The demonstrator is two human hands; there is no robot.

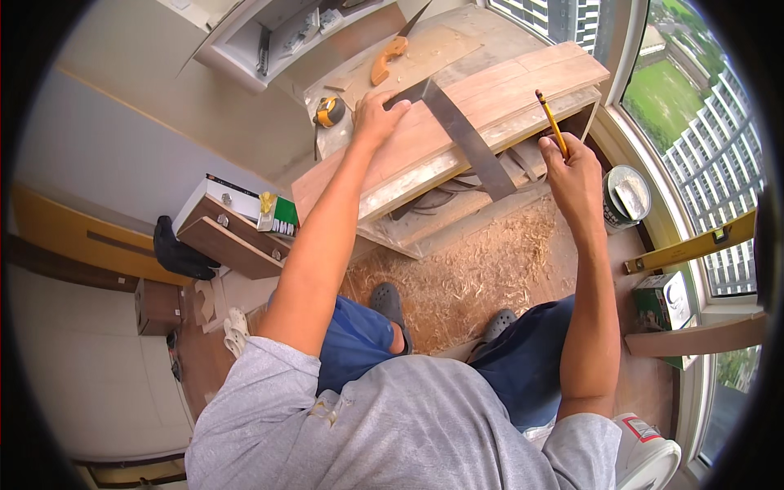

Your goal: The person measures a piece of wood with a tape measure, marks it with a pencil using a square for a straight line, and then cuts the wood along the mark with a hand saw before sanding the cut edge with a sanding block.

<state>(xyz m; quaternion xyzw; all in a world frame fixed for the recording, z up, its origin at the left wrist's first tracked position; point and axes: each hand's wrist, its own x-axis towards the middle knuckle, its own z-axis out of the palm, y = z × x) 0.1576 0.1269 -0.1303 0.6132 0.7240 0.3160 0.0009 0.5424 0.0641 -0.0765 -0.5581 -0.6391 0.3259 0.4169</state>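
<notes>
The half-curled left hand point(376, 122) is holding the likely stiff, light square point(465, 140) by its short arm point(414, 90), a good hold, while the near-closed right hand point(575, 173) is pinching a pencil point(551, 119).

There are two hands point(376, 122) point(575, 173), one pencil point(552, 121), one metal square point(471, 140), one handsaw point(389, 60), one tape measure point(329, 112) and one level point(692, 245).

Pencil point(552, 124), lower end out of sight in right-hand fingers point(551, 153).

Pretty bright spot: daylight comes through big windows point(671, 98) along the worktable's point(502, 45) right edge. Wood shavings point(498, 253) litter the brown floor point(206, 363) below its near edge. White shelf unit point(233, 69) by its far left corner.
</notes>
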